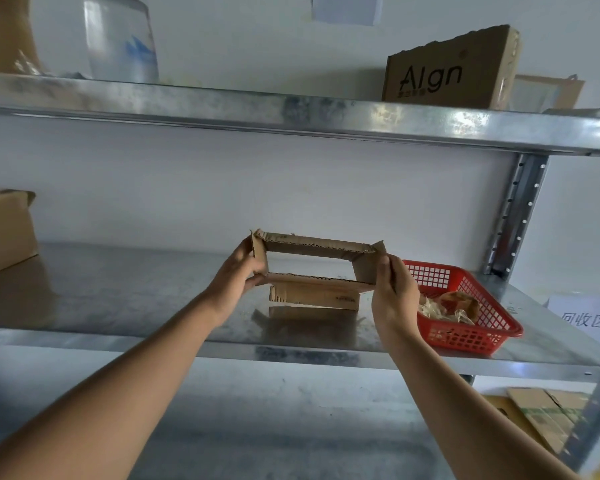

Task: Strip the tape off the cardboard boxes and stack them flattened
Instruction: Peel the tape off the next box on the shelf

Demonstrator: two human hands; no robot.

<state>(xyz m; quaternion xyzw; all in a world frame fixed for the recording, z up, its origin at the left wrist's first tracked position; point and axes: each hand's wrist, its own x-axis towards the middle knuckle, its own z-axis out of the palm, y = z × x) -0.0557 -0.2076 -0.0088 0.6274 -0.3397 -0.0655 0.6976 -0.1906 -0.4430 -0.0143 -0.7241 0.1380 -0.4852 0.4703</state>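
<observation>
The open box (317, 261) hangs just above the middle shelf (136, 299), long axis running left to right, the left hand (238, 275) gripping its left end and the right hand (394, 292) pinching its right end, both equally near.

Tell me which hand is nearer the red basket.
Right. The right hand grips the open box's right end, directly beside the red basket; the left hand holds the box's far end.
</observation>
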